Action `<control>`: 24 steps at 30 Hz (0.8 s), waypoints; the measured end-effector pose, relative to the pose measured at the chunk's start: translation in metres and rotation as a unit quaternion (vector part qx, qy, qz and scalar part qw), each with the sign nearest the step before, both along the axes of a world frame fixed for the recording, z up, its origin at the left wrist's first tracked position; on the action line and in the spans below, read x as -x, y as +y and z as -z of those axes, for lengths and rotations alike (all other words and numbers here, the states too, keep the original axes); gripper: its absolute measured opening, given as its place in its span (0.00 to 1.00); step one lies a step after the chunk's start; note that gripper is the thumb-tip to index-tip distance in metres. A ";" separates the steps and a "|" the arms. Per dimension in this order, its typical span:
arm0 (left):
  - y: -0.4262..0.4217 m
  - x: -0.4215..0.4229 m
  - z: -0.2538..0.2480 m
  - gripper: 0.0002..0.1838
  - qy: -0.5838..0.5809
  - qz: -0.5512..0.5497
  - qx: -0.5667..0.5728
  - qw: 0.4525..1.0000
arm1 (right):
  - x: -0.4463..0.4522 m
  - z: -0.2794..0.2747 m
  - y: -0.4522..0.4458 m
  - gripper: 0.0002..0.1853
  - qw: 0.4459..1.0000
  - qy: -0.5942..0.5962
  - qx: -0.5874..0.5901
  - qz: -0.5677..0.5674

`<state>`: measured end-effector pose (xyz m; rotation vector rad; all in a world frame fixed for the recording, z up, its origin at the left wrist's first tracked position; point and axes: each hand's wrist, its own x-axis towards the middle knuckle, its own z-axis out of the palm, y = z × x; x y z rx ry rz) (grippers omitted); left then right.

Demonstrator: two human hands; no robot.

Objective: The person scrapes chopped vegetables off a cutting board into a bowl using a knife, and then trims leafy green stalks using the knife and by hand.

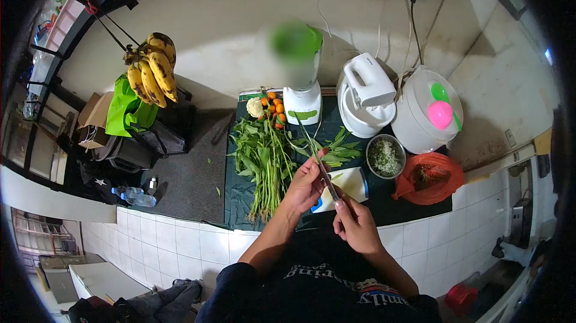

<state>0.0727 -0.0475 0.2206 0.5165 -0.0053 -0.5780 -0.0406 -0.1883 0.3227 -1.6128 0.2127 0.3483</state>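
My left hand (305, 188) is closed, pinching a thin green stem (313, 150) with narrow leaves above the counter. In my right hand (358, 227) is a knife (327, 180), its blade slanting up and left, close beside the stem and the left fingers. Below both hands lies a white cutting board (355, 186) with blue edges and a few green pieces on it. A large bunch of long-stemmed leafy greens (261, 158) rests to the left. More loose leaves (342, 150) lie behind the board.
At the back stand a blender (302, 106), a white stand mixer (367, 92) and a white bucket (420, 110). Small orange fruits (276, 107) and cauliflower (255, 107) sit beside the blender. A metal bowl (385, 156) and a red plastic bag (443, 180) are at right. Bananas (153, 71) hang left.
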 end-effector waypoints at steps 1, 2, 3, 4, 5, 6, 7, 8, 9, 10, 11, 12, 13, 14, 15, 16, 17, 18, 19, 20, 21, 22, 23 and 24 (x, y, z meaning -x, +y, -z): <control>-0.001 0.000 -0.002 0.36 0.019 -0.010 -0.012 1.000 | 0.001 0.001 0.000 0.26 1.000 0.010 -0.011 0.004; -0.002 0.000 -0.002 0.36 0.018 -0.011 -0.011 1.000 | 0.002 0.001 -0.001 0.26 1.000 0.020 -0.021 0.007; -0.002 -0.001 -0.002 0.36 0.020 -0.005 0.005 1.000 | 0.003 0.001 -0.002 0.26 1.000 0.020 -0.020 0.006; -0.002 -0.001 -0.002 0.35 0.023 0.001 0.020 1.000 | 0.003 0.002 -0.003 0.26 0.999 0.032 -0.019 0.000; -0.002 -0.001 -0.003 0.35 0.022 -0.001 0.020 1.000 | 0.004 0.002 -0.004 0.25 0.999 0.044 -0.019 -0.006; -0.002 -0.002 -0.008 0.34 0.027 -0.013 0.005 1.000 | 0.005 0.003 -0.004 0.25 0.999 0.043 -0.018 -0.007; -0.002 -0.002 -0.010 0.33 0.033 -0.025 -0.011 0.999 | 0.007 0.004 -0.003 0.25 0.998 0.046 -0.032 0.000; -0.001 -0.003 -0.008 0.33 0.033 -0.026 -0.011 0.999 | 0.009 0.005 -0.003 0.24 0.998 0.050 -0.045 0.008; 0.000 -0.004 -0.004 0.32 0.033 -0.021 -0.005 0.999 | 0.011 0.006 -0.005 0.24 0.998 0.050 -0.045 0.007; 0.001 -0.005 0.000 0.31 0.034 -0.014 0.000 0.999 | 0.014 0.006 -0.009 0.24 0.997 0.060 -0.041 0.005; 0.003 -0.006 0.005 0.31 0.035 -0.014 0.000 0.999 | 0.017 0.007 -0.013 0.24 0.997 0.071 -0.037 0.004; 0.003 -0.007 0.008 0.29 0.049 -0.032 -0.021 0.998 | 0.022 0.007 -0.019 0.24 0.997 0.074 -0.038 0.005; 0.004 -0.007 0.013 0.28 0.063 -0.049 -0.042 0.996 | 0.029 0.006 -0.026 0.24 0.994 0.098 -0.046 0.000; 0.007 -0.011 0.030 0.25 0.032 -0.060 -0.055 0.996 | 0.037 0.004 -0.034 0.25 0.991 0.122 -0.054 -0.005; 0.010 -0.016 0.051 0.24 -0.009 -0.061 -0.043 0.997 | 0.044 0.003 -0.041 0.25 0.991 0.126 -0.054 -0.004; 0.013 -0.017 0.068 0.23 0.010 -0.074 -0.057 0.996 | 0.050 0.001 -0.049 0.25 0.984 0.175 -0.041 0.004; 0.016 -0.015 0.084 0.21 0.030 -0.086 -0.071 0.993 | 0.056 -0.002 -0.057 0.25 0.974 0.225 -0.030 0.011; 0.017 -0.012 0.101 0.21 0.035 -0.084 -0.071 0.993 | 0.063 -0.008 -0.067 0.25 0.972 0.232 -0.025 -0.001; 0.017 -0.008 0.117 0.19 0.045 -0.094 -0.151 0.983 | 0.069 -0.005 -0.076 0.25 0.971 0.236 -0.025 0.002; 0.016 -0.003 0.126 0.17 0.054 -0.102 -0.230 0.966 | 0.078 -0.001 -0.085 0.23 0.969 0.244 -0.024 0.027; 0.016 0.004 0.129 0.15 -0.004 -0.073 -0.343 0.936 | 0.085 0.003 -0.091 0.21 0.966 0.252 -0.024 0.053; 0.014 0.009 0.154 0.15 -0.067 -0.063 -0.370 0.924 | 0.090 0.004 -0.094 0.18 0.964 0.251 0.000 0.093; 0.011 0.013 0.181 0.15 -0.130 -0.053 -0.395 0.908 | 0.094 0.007 -0.100 0.18 0.963 0.253 -0.001 0.098; 0.005 0.016 0.177 0.15 -0.130 -0.048 -0.394 0.909 | 0.097 0.011 -0.106 0.21 0.960 0.252 0.002 0.120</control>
